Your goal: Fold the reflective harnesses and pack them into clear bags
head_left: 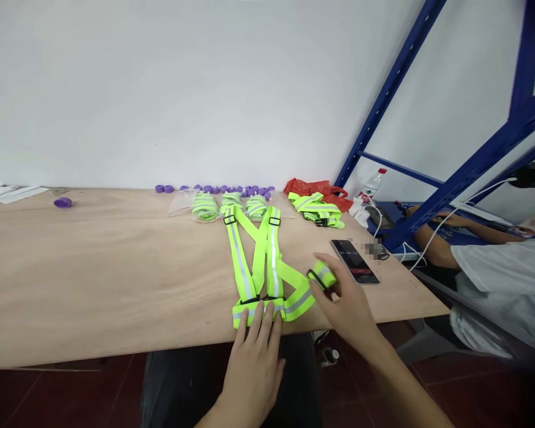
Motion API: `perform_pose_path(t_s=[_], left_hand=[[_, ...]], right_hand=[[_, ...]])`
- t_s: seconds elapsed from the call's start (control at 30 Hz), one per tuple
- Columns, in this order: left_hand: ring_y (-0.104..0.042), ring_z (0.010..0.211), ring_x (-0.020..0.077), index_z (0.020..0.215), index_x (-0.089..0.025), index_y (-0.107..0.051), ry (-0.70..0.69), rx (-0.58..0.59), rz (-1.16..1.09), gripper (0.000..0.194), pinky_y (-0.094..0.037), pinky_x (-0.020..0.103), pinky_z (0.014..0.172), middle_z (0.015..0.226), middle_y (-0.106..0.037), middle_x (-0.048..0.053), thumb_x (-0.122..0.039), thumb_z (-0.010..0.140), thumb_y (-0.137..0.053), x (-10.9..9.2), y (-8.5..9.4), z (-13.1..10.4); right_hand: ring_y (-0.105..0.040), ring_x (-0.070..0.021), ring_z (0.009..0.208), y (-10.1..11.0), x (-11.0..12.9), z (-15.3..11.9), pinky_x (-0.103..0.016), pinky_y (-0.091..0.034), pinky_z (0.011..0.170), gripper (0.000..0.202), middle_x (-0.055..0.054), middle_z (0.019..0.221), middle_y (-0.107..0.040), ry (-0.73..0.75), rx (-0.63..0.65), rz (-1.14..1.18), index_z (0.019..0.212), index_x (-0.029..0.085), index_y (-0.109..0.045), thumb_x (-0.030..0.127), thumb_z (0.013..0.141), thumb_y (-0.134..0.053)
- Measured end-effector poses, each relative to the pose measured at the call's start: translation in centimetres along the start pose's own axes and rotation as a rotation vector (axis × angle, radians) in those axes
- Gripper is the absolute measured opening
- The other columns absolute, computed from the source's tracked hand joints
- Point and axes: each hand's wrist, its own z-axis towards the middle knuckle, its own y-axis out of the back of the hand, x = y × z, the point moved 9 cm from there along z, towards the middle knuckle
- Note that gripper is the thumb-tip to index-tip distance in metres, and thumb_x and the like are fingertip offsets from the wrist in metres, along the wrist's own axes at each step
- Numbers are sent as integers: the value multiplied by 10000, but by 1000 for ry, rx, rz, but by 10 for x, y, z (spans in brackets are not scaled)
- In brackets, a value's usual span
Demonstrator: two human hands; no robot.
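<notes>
1. The yellow-green reflective harness (273,255) is lying on the counter (116,273), its near end close to the front edge and its two long straps running away toward the wall.
2. At that near end, a folded band (239,314) is lying crosswise, roughly along the edge and at a steep angle to the long straps.
3. The left hand (254,362) is resting its fingertips on this band from the near side, palm down, fingers extended and slightly fanned; it is gripping nothing.
4. From the band's right end, a side strap (298,302) is slanting off toward the right hand (345,303), so the band is lying to that hand's left, with the left hand nearer.
5. The right hand is curling thumb and fingers around a slightly blurred strap end (326,274) with a black buckle (315,278); its join to the side strap is not clear.
6. Farther out, a phone (354,261) is lying beside the right hand, and bagged bundles (205,206) are sitting beyond the harness.
</notes>
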Motion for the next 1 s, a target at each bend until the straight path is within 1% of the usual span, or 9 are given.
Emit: perform_pose_path(t_s=[0.1, 0.17, 0.27, 0.4, 0.53, 0.67, 0.77, 0.9, 1.0], left_hand=[[-408, 1406, 374, 1465, -156, -489, 13, 31, 8, 595, -346, 596, 1136, 1501, -487, 153, -338, 901, -546, -2, -8, 0], [-490, 1334, 391, 1417, -178, -552, 4, 66, 7, 562, -388, 609, 1096, 1411, -582, 149, -283, 867, -586, -5, -20, -2], [-600, 1185, 408, 1365, -242, -612, 44, 114, 8, 562, -489, 598, 968, 1281, -675, 136, -174, 807, -632, -7, -41, -5], [-588, 1204, 409, 1393, -203, -586, 81, 118, -4, 564, -481, 589, 992, 1326, -644, 156, -256, 836, -649, -7, -46, -8], [-571, 1233, 421, 1299, -99, -637, 70, 98, -62, 554, -438, 595, 1056, 1307, -643, 206, -387, 828, -676, -2, -27, -6], [-591, 1229, 346, 1278, -148, -633, -4, 58, -330, 443, -468, 519, 1070, 1301, -657, 148, -289, 858, -656, 6, -7, -4], [-651, 1119, 243, 1234, -195, -632, -91, -75, -591, 343, -533, 394, 1003, 1181, -710, 83, -151, 899, -573, 15, 15, -6], [-680, 937, 188, 1129, -182, -635, -122, -401, -729, 286, -581, 311, 837, 982, -713, 89, -53, 916, -495, 41, 50, -13], [-636, 1115, 233, 1274, -175, -574, -46, -345, -614, 343, -566, 384, 943, 1184, -673, 134, -107, 942, -523, 53, 47, -3]], right_hand=[[-662, -190, 841, -51, 68, -2, -302, -540, 722, 457, -52, 1068, -698, 363, 222, -143, 1386, 262, -499, 171, 940, -460], [-644, -199, 823, -91, 107, -21, -310, -513, 688, 443, -55, 976, -693, 656, 363, -280, 1378, 207, -507, 115, 947, -465], [-603, -212, 766, -133, 132, -46, -333, -454, 624, 221, -51, 851, -669, 908, 451, -394, 1132, 171, -641, 108, 939, -553], [-563, -210, 735, -143, 120, -44, -341, -400, 614, 174, -33, 770, -641, 852, 461, -351, 861, 242, -674, 72, 875, -641], [-539, -191, 726, -130, 100, -36, -319, -383, 605, 107, -26, 808, -623, 817, 491, -388, 947, 240, -696, 156, 907, -645], [-540, -176, 777, -123, 81, -33, -293, -412, 669, 154, -24, 835, -606, 763, 519, -358, 1043, 227, -714, 285, 972, -590], [-535, -161, 783, -121, 63, -32, -278, -419, 696, 220, -21, 816, -589, 656, 508, -226, 1004, 231, -742, 268, 1004, -526], [-539, -158, 764, -114, 46, -33, -272, -430, 670, 238, -27, 791, -589, 549, 428, -20, 1032, 227, -750, 257, 1000, -516], [-570, -162, 785, -105, 40, -32, -278, -475, 686, 221, -37, 815, -617, 486, 389, 126, 951, 212, -742, 226, 985, -525]])
